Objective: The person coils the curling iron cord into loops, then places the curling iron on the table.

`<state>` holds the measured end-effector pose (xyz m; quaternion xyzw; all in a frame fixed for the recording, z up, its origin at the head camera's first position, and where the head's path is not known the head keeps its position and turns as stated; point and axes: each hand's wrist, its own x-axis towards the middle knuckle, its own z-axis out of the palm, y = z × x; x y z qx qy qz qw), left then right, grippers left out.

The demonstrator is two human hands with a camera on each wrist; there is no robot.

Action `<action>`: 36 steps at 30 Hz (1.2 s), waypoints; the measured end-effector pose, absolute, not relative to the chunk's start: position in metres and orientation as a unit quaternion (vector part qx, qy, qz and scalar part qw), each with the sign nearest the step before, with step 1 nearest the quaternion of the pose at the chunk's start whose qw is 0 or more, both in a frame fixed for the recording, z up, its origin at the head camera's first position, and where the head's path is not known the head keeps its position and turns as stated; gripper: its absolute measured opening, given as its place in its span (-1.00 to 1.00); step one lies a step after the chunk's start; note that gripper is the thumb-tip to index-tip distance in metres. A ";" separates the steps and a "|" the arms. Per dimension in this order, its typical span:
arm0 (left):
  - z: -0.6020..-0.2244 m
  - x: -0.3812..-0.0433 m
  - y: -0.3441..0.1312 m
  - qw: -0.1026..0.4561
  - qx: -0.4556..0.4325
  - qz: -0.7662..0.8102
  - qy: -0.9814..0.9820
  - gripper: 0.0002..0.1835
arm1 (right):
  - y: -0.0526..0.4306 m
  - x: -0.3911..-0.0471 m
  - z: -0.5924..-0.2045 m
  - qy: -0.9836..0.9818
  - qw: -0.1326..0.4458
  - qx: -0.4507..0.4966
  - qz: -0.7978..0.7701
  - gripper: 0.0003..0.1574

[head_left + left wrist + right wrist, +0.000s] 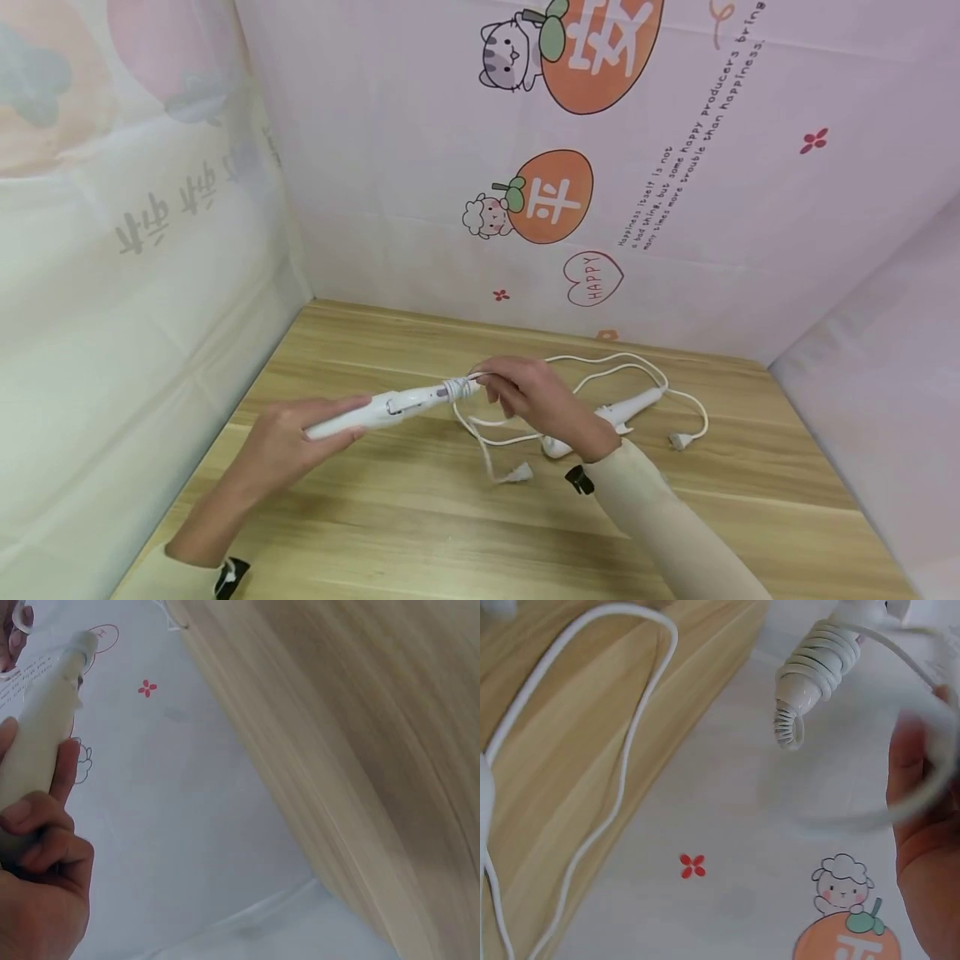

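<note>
My left hand [288, 446] grips the wide end of a white hair iron [375, 414], its thumb and fingers curled round the body. The white cord [821, 656] is wound in several tight loops round the narrow end of this iron, and a bend guard sticks out at the tip. Close to that end, my right hand [536, 396] pinches the loose run of the cord, blurred in the right wrist view. From there the cord hangs down to a white plug [519, 473] over the table. In the left wrist view, curled fingers [52, 844] hold the iron.
On the wooden table [420, 533] behind my right wrist lies a second white hair iron [633, 406], its cord [600, 360] looped loosely behind and ending in a plug [681, 440] at the right. Printed cloth walls [390, 167] close in the back and both sides.
</note>
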<state>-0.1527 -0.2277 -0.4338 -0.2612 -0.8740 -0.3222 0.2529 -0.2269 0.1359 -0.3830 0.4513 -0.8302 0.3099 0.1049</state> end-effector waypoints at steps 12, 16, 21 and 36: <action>-0.437 -0.150 -0.244 0.079 -0.323 -0.436 -0.836 -0.59 | 0.138 -0.237 -0.383 -0.838 0.166 0.486 0.185 -0.88; -0.434 -0.149 -0.253 -0.028 -0.311 -0.490 -0.814 -0.63 | 0.140 -0.239 -0.385 -0.827 0.193 0.517 0.106 -0.85; -0.433 -0.151 -0.260 -0.075 -0.320 -0.538 -0.776 -0.62 | 0.140 -0.240 -0.388 -0.799 0.247 0.545 0.052 -0.80; -0.433 -0.155 -0.245 0.080 -0.213 -0.658 -0.718 -0.56 | 0.117 -0.227 -0.411 -0.772 0.339 0.537 0.030 -0.76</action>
